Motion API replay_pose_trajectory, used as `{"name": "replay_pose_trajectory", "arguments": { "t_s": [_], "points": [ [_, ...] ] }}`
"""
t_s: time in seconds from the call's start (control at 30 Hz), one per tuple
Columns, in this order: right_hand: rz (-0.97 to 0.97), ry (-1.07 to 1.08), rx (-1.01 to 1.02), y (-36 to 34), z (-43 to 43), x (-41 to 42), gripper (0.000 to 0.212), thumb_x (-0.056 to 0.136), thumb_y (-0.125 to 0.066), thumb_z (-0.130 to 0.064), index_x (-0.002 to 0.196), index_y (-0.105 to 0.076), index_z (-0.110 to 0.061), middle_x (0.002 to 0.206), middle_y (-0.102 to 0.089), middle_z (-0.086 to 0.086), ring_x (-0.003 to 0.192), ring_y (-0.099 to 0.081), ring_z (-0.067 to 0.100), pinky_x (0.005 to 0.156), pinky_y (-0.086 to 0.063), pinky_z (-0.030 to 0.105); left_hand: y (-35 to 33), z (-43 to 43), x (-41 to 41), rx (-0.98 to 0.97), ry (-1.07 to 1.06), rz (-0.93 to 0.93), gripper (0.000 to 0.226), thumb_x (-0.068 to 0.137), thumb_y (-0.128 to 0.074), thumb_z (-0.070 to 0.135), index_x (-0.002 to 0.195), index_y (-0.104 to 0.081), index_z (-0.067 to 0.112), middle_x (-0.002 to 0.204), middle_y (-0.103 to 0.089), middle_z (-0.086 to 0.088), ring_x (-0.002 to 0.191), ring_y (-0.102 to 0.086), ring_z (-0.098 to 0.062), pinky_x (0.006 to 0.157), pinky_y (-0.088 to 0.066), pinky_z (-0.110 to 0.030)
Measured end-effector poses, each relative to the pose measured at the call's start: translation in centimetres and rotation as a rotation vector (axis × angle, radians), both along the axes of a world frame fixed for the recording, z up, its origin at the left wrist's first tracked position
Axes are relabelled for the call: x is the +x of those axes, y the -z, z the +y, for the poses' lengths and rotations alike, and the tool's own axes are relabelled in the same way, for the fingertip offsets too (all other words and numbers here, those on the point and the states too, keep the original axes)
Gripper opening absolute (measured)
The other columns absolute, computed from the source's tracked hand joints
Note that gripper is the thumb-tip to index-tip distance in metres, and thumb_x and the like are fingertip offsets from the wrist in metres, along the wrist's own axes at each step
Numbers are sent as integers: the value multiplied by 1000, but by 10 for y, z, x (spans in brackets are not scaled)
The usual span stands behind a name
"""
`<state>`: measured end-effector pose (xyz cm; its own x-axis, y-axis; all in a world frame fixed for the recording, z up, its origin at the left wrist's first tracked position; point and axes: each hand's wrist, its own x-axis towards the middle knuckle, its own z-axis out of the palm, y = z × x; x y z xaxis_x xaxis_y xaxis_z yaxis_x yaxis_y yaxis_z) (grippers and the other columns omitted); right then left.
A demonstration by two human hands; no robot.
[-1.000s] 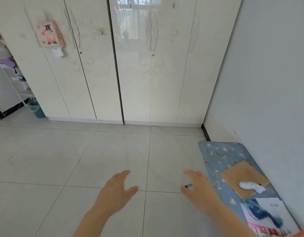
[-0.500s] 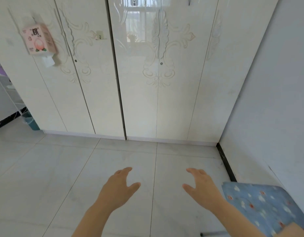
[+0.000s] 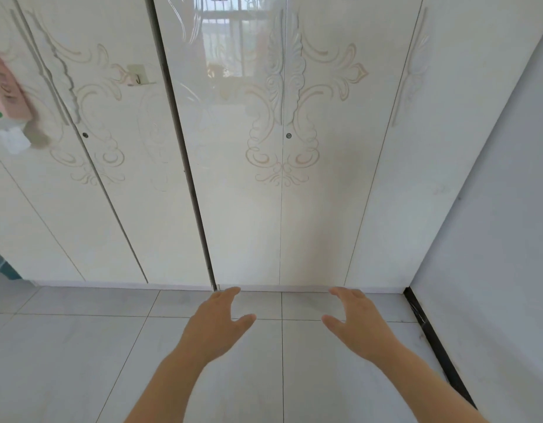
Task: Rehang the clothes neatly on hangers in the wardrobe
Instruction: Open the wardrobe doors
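A: From the head camera, what does the wardrobe (image 3: 242,209) look like?

B: Tall, glossy and cream-white, filling most of the view. Its doors (image 3: 319,209) are all closed. Pale gold scrollwork curls on either side of the middle seam, and a small round keyhole (image 3: 288,135) sits beside that seam. A barred window reflection (image 3: 224,35) shows in the shine near the top.

A: Anything stuck on it?

B: A small hook (image 3: 137,77) on one of the left doors. At the far left edge there is a pink box (image 3: 6,93), too blurred to read.

A: Where is the wardrobe relative to the hands?

B: Straight ahead of them and apart. The left hand (image 3: 215,328) and right hand (image 3: 361,325) are held out side by side over the tiled floor (image 3: 66,361). In the picture they end just at the wardrobe's bottom edge, below the middle pair of doors. Neither touches it.

A: And how are the hands?

B: Both are wide, palms down, with fingers loose and slightly bent and thumbs pointing inward at each other. They hold nothing.

A: What is to the right?

B: A plain grey wall (image 3: 493,239) meets the wardrobe at the corner, with a black skirting strip (image 3: 432,340) along its foot.
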<state>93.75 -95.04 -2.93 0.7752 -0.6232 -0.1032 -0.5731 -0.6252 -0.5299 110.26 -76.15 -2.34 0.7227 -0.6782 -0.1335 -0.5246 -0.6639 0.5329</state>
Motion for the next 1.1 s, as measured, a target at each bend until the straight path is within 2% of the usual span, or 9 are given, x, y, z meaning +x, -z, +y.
{"name": "replay_pose_trajectory", "arguments": {
  "t_s": [0.17,0.4,0.63,0.8,0.93,1.1],
  "points": [
    [-33,-25,-5,5,-77,87,56,90,-54,-33,140,-32,-22,142,-35,-1,130,-33,17,105,-32,27,3,-75,79,4,-8,-17,62,88,-51,48,142,-26,30,144,-35,7,130,-36,-13,103,-32,-30],
    [-49,-57,-33,-17,-185,197,56,90,-54,-35,141,-32,-21,142,-35,-1,130,-35,17,105,-33,28,-33,-189,182,-2,-14,-83,62,88,-50,50,142,-26,30,144,-35,7,127,-39,-13,104,-33,-32],
    [-75,-54,-73,-39,-259,286,57,91,-52,-37,141,-30,-22,142,-35,-2,131,-34,17,107,-32,31,-56,-277,268,-29,56,-164,63,89,-49,50,143,-25,29,145,-34,7,131,-34,-12,105,-32,-30],
    [-158,18,-154,-66,-305,355,57,90,-53,-37,141,-30,-23,141,-36,-2,130,-34,18,106,-33,31,-83,-345,339,-196,166,-298,62,89,-49,48,143,-25,28,144,-34,8,130,-34,-10,100,-32,-26],
    [-338,112,-231,-108,-339,411,58,89,-56,-34,140,-32,-25,140,-37,-2,128,-37,14,102,-33,25,-121,-395,400,-419,257,-429,60,89,-49,44,142,-27,27,144,-33,10,130,-31,-10,100,-29,-24],
    [-600,229,-392,-178,-368,481,64,86,-60,-33,142,-29,-27,138,-35,-8,126,-39,12,99,-31,22,-173,-445,464,-589,393,-676,62,90,-48,40,145,-23,23,152,-18,5,140,-12,-13,109,-14,-23]
  ]
}}
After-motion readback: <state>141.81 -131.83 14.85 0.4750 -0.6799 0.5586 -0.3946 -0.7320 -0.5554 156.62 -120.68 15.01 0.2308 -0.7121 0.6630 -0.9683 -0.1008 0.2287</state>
